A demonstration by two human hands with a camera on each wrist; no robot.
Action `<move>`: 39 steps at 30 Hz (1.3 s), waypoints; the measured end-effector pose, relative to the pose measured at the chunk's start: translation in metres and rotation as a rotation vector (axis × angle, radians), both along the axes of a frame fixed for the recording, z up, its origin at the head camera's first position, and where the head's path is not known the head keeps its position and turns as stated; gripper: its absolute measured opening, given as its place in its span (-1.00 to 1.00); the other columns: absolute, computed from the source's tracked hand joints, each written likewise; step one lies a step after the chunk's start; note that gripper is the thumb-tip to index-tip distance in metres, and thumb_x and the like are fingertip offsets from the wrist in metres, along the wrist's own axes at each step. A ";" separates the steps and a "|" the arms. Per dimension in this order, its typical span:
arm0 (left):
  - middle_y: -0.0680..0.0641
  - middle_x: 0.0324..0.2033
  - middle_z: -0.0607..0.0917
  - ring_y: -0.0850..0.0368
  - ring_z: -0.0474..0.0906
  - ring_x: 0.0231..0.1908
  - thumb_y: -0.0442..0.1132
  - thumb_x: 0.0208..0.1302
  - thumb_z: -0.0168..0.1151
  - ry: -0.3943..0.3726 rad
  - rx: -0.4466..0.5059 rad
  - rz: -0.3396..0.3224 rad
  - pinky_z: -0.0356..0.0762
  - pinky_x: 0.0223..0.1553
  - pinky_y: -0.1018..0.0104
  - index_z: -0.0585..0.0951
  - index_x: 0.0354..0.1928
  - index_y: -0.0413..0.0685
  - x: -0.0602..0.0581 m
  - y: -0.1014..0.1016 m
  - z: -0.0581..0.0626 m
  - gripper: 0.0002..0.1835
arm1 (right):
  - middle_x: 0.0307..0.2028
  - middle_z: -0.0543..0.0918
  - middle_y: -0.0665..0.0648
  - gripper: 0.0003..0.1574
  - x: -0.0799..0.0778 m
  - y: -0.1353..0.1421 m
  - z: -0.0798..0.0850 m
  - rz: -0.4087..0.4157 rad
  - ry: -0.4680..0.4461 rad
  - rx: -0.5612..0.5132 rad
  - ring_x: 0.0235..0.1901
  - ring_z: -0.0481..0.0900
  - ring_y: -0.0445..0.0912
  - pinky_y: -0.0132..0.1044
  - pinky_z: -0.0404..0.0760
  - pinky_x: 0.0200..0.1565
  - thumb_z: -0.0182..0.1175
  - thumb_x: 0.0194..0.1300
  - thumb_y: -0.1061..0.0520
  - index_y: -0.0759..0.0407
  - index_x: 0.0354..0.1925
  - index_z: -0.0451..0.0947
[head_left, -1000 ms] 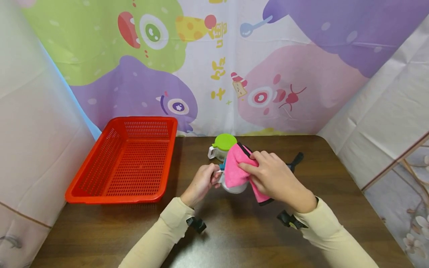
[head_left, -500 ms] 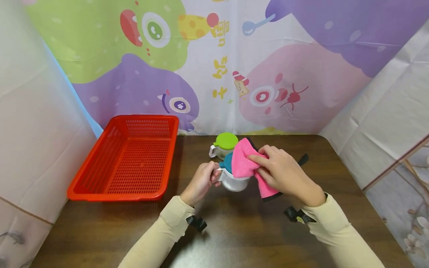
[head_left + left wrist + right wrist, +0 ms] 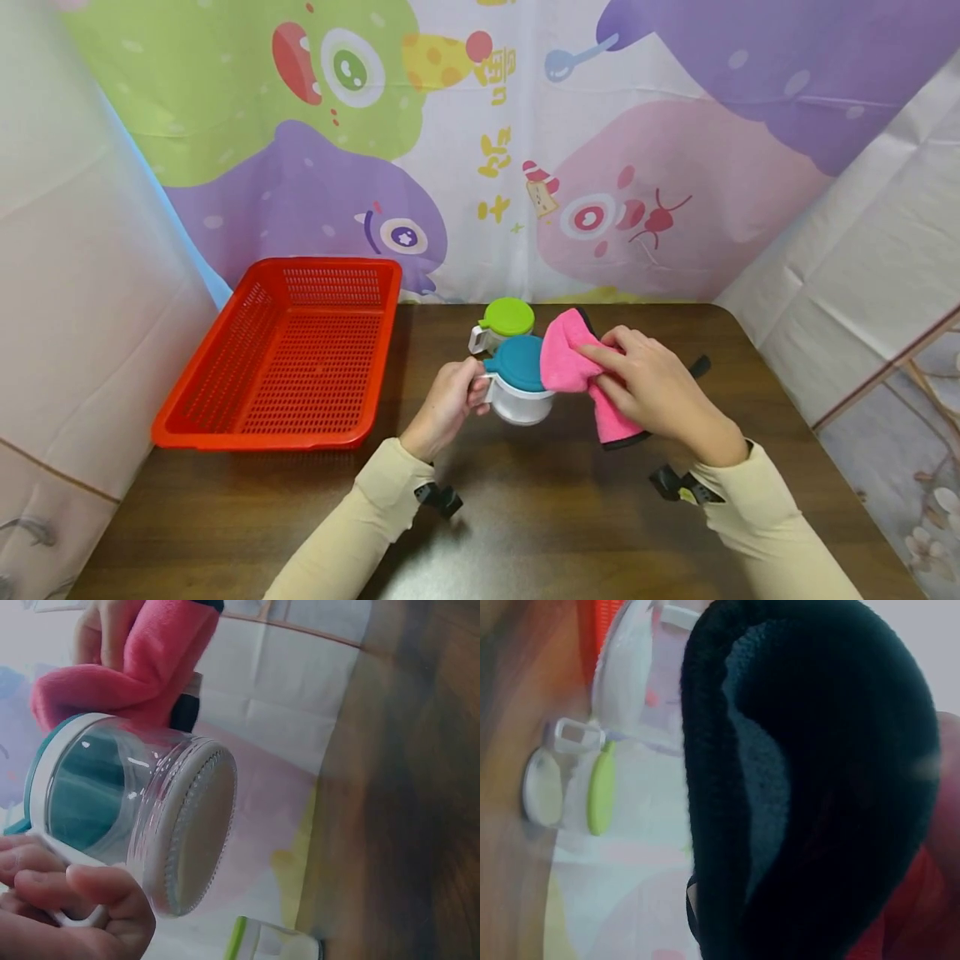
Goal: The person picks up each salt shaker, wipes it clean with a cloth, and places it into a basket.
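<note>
My left hand [image 3: 448, 398] grips the white handle of a clear seasoning jar [image 3: 522, 406] with a teal lid [image 3: 519, 363]. In the left wrist view the jar [image 3: 112, 795] is lifted and shows its ridged base. A pink cloth [image 3: 567, 354] with black edging is pinched in my right hand [image 3: 651, 385], fingers on top. It lies against the right edge of the lid, and one end hangs down. The cloth's dark edging [image 3: 817, 750] fills much of the right wrist view. Behind the held jar stands a similar jar with a lime-green lid [image 3: 507, 317].
A red plastic basket [image 3: 277, 440] with slotted walls sits on the left of the wooden table [image 3: 525, 533]. Beyond my right hand, a black strap-like thing [image 3: 700, 365] pokes out, mostly hidden. A cartoon-printed curtain [image 3: 480, 167] hangs along the back.
My right hand has drawn the pink cloth rightward across the jar, so most of the teal lid now shows. My left hand keeps hold of the handle, almost in place.
</note>
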State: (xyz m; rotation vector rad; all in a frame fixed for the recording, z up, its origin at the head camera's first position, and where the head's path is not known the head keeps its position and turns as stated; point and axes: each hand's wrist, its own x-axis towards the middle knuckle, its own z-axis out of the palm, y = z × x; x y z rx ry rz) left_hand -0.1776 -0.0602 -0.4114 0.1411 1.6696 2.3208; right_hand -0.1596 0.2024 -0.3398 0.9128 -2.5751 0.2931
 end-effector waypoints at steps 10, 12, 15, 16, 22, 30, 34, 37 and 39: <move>0.07 -0.73 0.23 0.18 0.13 -0.64 -0.29 0.26 -0.20 0.007 -0.016 0.046 0.23 -0.52 0.38 0.25 -0.69 -0.06 0.003 -0.002 0.005 -0.68 | -0.24 0.57 0.14 -0.47 0.002 0.011 -0.006 -0.041 -0.026 -0.017 -0.30 0.52 0.00 -0.09 0.52 -0.25 0.37 0.06 0.19 0.07 0.07 0.63; 0.07 -0.74 0.23 0.18 0.13 -0.64 -0.29 0.26 -0.21 0.007 -0.017 0.049 0.23 -0.52 0.37 0.25 -0.69 -0.06 0.003 -0.003 0.005 -0.67 | -0.24 0.57 0.15 -0.46 0.003 0.013 -0.007 -0.048 -0.028 -0.021 -0.30 0.52 0.00 -0.09 0.52 -0.26 0.37 0.06 0.19 0.08 0.07 0.63; 0.08 -0.74 0.22 0.19 0.12 -0.65 -0.29 0.26 -0.21 0.004 -0.014 0.054 0.23 -0.53 0.37 0.25 -0.70 -0.06 0.004 -0.003 0.007 -0.67 | -0.25 0.56 0.15 -0.46 0.005 0.015 -0.008 -0.059 -0.030 -0.025 -0.32 0.51 -0.01 -0.11 0.51 -0.28 0.38 0.04 0.19 0.10 0.07 0.63; 0.08 -0.74 0.22 0.19 0.12 -0.65 -0.29 0.26 -0.21 0.004 -0.013 0.056 0.23 -0.53 0.37 0.25 -0.70 -0.06 0.004 -0.004 0.007 -0.67 | -0.25 0.56 0.14 -0.46 0.005 0.016 -0.009 -0.061 -0.030 -0.025 -0.33 0.51 -0.02 -0.11 0.51 -0.28 0.39 0.03 0.19 0.10 0.06 0.64; 0.07 -0.74 0.22 0.18 0.12 -0.64 -0.28 0.27 -0.21 0.017 -0.005 0.067 0.23 -0.53 0.36 0.24 -0.69 -0.07 0.007 -0.006 0.013 -0.67 | -0.25 0.56 0.13 -0.47 0.007 0.020 -0.013 -0.067 -0.035 -0.027 -0.33 0.50 -0.03 -0.11 0.50 -0.28 0.39 0.04 0.19 0.09 0.06 0.64; 0.07 -0.74 0.22 0.17 0.12 -0.64 -0.27 0.29 -0.21 0.038 -0.001 0.079 0.25 -0.52 0.36 0.24 -0.69 -0.08 0.012 -0.011 0.025 -0.65 | -0.26 0.55 0.11 -0.47 0.007 0.022 -0.018 -0.077 -0.054 -0.029 -0.35 0.48 -0.06 -0.14 0.49 -0.29 0.40 0.04 0.18 0.10 0.05 0.65; 0.07 -0.73 0.22 0.16 0.12 -0.63 -0.26 0.28 -0.20 0.044 -0.004 0.093 0.25 -0.52 0.35 0.24 -0.69 -0.08 0.014 -0.013 0.031 -0.66 | -0.27 0.55 0.10 -0.47 0.007 0.024 -0.022 -0.077 -0.053 -0.032 -0.35 0.48 -0.07 -0.15 0.49 -0.29 0.39 0.04 0.17 0.10 0.05 0.65; 0.07 -0.74 0.21 0.16 0.11 -0.63 -0.28 0.26 -0.21 0.043 0.002 0.102 0.24 -0.52 0.35 0.23 -0.69 -0.08 0.014 -0.013 0.036 -0.67 | -0.28 0.55 0.08 -0.48 0.008 0.028 -0.025 -0.082 -0.038 -0.038 -0.36 0.47 -0.09 -0.16 0.47 -0.31 0.39 0.04 0.18 0.09 0.05 0.65; 0.08 -0.75 0.21 0.17 0.11 -0.64 -0.29 0.25 -0.21 0.044 0.006 0.111 0.23 -0.53 0.35 0.23 -0.70 -0.08 0.014 -0.013 0.038 -0.67 | -0.29 0.55 0.07 -0.49 0.008 0.031 -0.027 -0.080 -0.026 -0.045 -0.37 0.47 -0.09 -0.17 0.46 -0.32 0.39 0.03 0.19 0.09 0.04 0.66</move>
